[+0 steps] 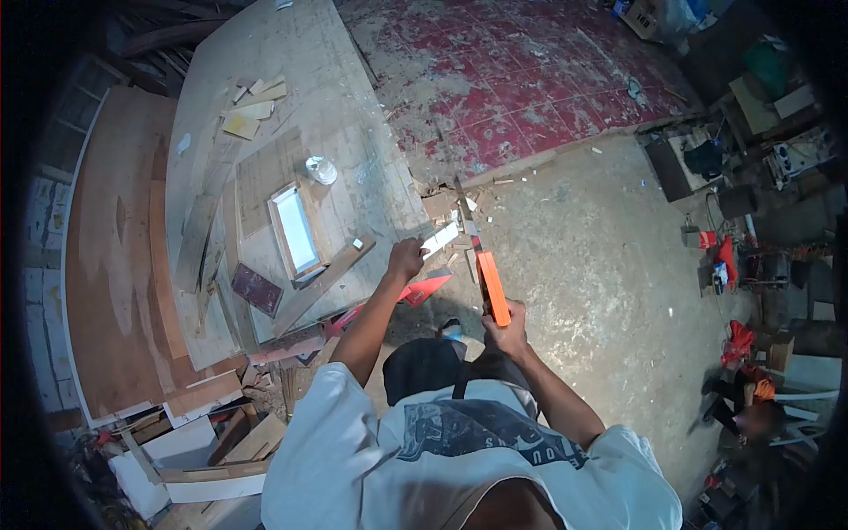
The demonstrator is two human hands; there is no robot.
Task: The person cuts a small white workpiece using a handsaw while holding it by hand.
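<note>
White strip [439,238]: in L hand [406,259], gripped nr one end, free end poking out twd the saw [489,276], just off the counter's edge. R hand [505,327] closed round the saw's orange handle; blade points ahead, away fr R hand, just beside the strip; can't tell if they touch. Red item [429,288] just below L hand, btwn it & the feet.

Counter [305,53] runs left of & ahead of L hand. On it, nearest L hand: plank [323,288] w/ small white block [358,243] at its near end. Further left: shallow wooden tray [281,233], white inside, & dark red block [257,289]. Clear container [321,170] ahead-left of L hand; pale offcuts [257,110] further out.

Concrete floor [609,238] right of R hand, red tiles [539,79] ahead of both hands. Another person [751,415] well off to R hand's right, low, blurred.
</note>
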